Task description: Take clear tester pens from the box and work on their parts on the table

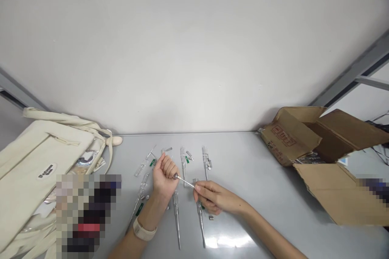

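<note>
My left hand (pixel 165 176) is closed in a fist around one end of a screwdriver (pixel 186 181); its handle is hidden in the palm. Thumb and fingers of my right hand (pixel 217 198) pinch the far end of the metal shaft. Beneath and around both hands lie several clear-handled screwdrivers with metal shafts, among them one at the front (pixel 177 214) and one partly under my right hand (pixel 201 222). Small metal parts (pixel 189 154) and green slips (pixel 187 159) lie beside them. A light watch band (pixel 144 230) is on my left wrist.
On the right stands an open cardboard box (pixel 285 137) with its flaps spread and clear-wrapped items (pixel 311 157) inside. A cream bag (pixel 33 158) with straps fills the left side. A pale wall (pixel 194 48) rises behind the grey table (pixel 249 170).
</note>
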The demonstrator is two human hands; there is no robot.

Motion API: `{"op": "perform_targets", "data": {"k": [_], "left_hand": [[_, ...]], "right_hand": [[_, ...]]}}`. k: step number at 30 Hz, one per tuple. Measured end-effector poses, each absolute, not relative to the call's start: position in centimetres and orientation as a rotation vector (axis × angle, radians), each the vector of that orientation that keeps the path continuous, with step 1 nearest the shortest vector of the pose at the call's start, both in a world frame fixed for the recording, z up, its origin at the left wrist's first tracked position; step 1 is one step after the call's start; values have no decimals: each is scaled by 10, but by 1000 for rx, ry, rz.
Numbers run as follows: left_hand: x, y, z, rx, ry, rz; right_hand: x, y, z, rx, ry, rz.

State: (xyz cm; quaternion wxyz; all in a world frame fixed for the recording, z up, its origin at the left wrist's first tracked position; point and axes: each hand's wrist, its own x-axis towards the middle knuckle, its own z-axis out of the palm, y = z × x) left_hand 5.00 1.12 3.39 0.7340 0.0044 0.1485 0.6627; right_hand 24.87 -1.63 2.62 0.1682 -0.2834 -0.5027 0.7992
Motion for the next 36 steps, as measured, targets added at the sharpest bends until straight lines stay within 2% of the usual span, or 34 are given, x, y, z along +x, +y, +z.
{"op": "perform_targets", "data": {"k": [11, 36], "left_hand": [[51, 9, 36, 74, 446, 1463], [53, 10, 36, 128, 448, 1474]], "right_hand": [[251, -15, 26, -870, -1620, 2109], [248, -17, 23, -800, -1312, 2368]]}}
